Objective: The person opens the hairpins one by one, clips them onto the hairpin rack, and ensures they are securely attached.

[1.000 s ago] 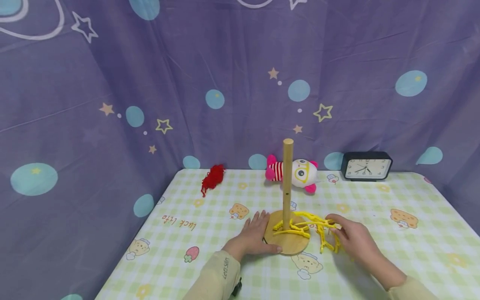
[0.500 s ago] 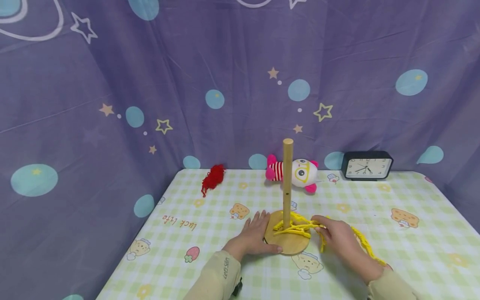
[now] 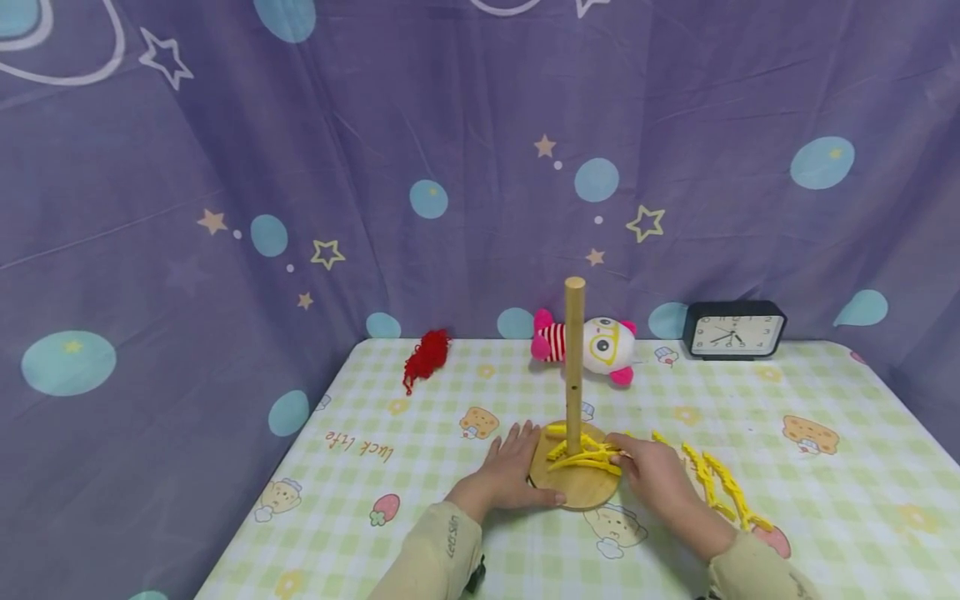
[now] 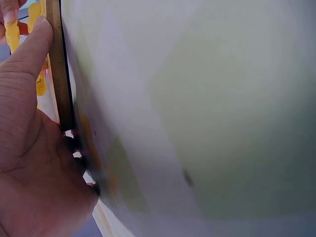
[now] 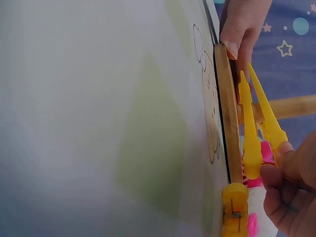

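A round wooden base (image 3: pixel 567 495) with an upright wooden post (image 3: pixel 574 367) stands mid-table. Against the base's left side rests my left hand (image 3: pixel 504 477), fingers extended and thumb lying on the rim. Several long yellow plastic clips lie criss-crossed on the base around the post's foot. My right hand (image 3: pixel 654 475) pinches a yellow clip (image 5: pixel 267 112) between thumb and finger. A second clip (image 5: pixel 250 133) lies beside it, its contact with the hand unclear. More yellow clips (image 3: pixel 737 492) lie beside the right forearm.
Toward the back are a red yarn bundle (image 3: pixel 429 357), a plush toy (image 3: pixel 602 346) lying on its side, and a black clock (image 3: pixel 735 331). A checkered cloth (image 3: pixel 420 533) covers the table, and a purple curtain (image 3: pixel 465 100) hangs behind.
My right hand has moved left toward the post. Yellow clips formerly near its fingers now lie on the table beside the right forearm. My left hand stays in place.
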Demonstrator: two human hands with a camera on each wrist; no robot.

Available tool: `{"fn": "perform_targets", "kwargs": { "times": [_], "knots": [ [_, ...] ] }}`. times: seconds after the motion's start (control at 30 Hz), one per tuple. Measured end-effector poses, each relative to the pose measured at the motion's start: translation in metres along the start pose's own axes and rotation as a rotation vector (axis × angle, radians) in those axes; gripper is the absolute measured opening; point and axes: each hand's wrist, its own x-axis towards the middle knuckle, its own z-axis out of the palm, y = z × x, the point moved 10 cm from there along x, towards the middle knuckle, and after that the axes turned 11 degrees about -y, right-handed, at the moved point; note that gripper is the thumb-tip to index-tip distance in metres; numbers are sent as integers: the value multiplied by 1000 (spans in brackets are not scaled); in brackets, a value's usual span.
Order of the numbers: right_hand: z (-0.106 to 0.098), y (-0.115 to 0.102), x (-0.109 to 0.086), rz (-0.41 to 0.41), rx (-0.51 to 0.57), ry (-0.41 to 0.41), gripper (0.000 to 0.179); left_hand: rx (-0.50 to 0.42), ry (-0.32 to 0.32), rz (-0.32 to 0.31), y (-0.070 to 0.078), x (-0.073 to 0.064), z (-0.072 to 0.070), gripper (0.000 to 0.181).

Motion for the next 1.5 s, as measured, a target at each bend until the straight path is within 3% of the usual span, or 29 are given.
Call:
{"fn": "perform_targets", "kwargs": {
  "times": [0.27,0.53,0.67,0.87,1.23,1.5],
  "knots": [
    [9,-1,-2,-1,31,-97,34,-14,-6,2,3,-1,1,114],
    [6,8,-9,39,75,-179,59,-12,-16,2,6,-2,0,113],
    [-1,16,-15,88,71,-208,56,-9,-20,-4,5,-3,-1,112],
    [-20,24,-27,108,53,-174,48,-1,-16,-5,3,-4,-2,113],
    [-48,58,-58,197,57,-173,41,-3,-17,-13,2,-4,-3,112],
    [-49,96,-82,371,110,-267,51,-6,-25,-13,2,-4,-3,112]
  ]
}}
